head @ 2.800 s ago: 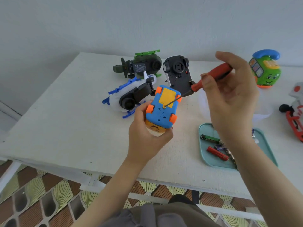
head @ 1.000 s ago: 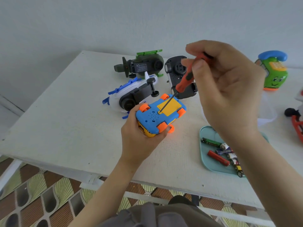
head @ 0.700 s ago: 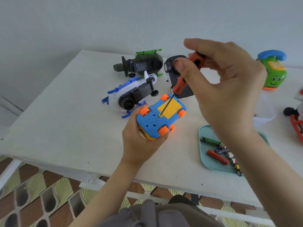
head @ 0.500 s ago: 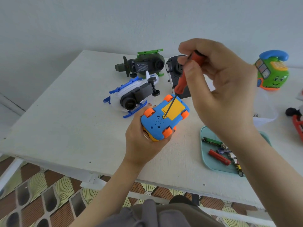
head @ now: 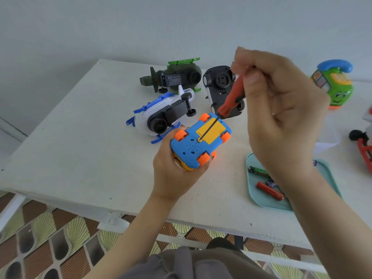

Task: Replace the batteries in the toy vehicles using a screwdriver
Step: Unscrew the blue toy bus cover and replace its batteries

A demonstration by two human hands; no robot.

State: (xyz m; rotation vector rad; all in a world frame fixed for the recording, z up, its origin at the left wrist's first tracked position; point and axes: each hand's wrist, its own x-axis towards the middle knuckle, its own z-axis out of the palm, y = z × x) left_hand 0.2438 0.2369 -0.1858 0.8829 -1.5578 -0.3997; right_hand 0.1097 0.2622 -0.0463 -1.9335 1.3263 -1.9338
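My left hand point(head: 173, 174) grips a blue toy car point(head: 199, 140) with orange wheels, held upside down above the white table point(head: 80, 148). Its yellow battery cover point(head: 211, 130) faces up. My right hand point(head: 281, 109) pinches the red handle of a screwdriver point(head: 231, 97) between thumb and fingers. The thin shaft slants down to the left and its tip sits on the screw at the cover's near edge. A teal tray point(head: 259, 196) at the right holds several loose batteries, green and red among them, partly hidden by my right forearm.
Behind the car lie a white and blue toy helicopter point(head: 161, 115), a dark green toy helicopter point(head: 177, 77) and a black toy car point(head: 219, 87), all belly up. A green toy phone point(head: 334, 83) stands at the far right, with a red toy point(head: 364, 150) at the right edge.
Since 2.8 s ago the screwdriver rose from a flat slant to a steeper one, and my left hand turned the car sideways. My right fingers shifted on the handle over the last second; the tip stays on the cover.
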